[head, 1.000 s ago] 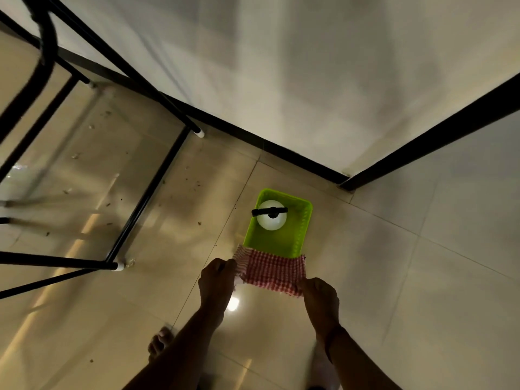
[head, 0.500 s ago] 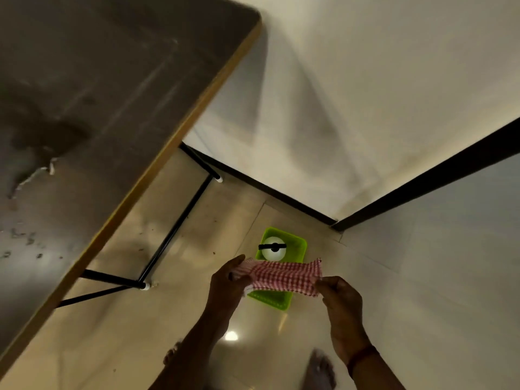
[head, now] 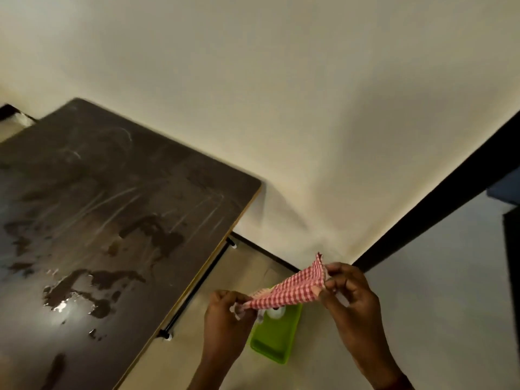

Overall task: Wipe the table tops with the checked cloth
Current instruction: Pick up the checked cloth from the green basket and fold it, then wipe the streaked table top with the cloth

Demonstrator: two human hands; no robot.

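Both hands are up off the floor, the red-and-white checked cloth (head: 289, 291) stretched between them. The left hand (head: 225, 316) pinches the low corner, and the right hand (head: 350, 301) pinches the raised corner with thumb and fingertips. A lime-green plastic tray (head: 274, 343) sits beneath on the tiled floor (head: 174, 361). The dark, smeared bench (head: 112, 206) lies to the left, apart from the cloth. Both forearms reach up from the bottom edge.

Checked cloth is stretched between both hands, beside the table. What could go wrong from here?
The red-and-white checked cloth is only pinched at its ends by the left hand and right hand; a slip could drop it into the green plastic basket below.
Glossy wet patches lie on the dark table top; wiping toward its edge could push liquid onto the tiled floor.
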